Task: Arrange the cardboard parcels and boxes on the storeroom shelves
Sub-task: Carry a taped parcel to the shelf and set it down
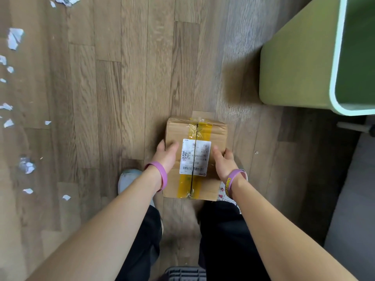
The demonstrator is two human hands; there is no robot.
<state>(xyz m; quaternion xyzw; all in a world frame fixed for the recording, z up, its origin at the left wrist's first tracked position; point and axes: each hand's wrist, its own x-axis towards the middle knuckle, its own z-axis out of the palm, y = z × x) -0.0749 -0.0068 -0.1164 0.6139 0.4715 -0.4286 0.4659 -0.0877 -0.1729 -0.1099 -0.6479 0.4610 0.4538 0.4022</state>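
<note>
Both hands hold one cardboard parcel (195, 157) at lower centre of the frame.

Left hand (166, 154) grips its left side, right hand (224, 162) its right, thumbs lying on top beside the white shipping label (194, 157); yellow tape (204, 130) runs along the seam. Green bin (300, 63) stands upper right, torn paper scraps (14, 38) along the left edge.

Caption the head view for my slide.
Left hand and right hand hold a taped cardboard parcel over a wooden floor beside a green bin.
</note>
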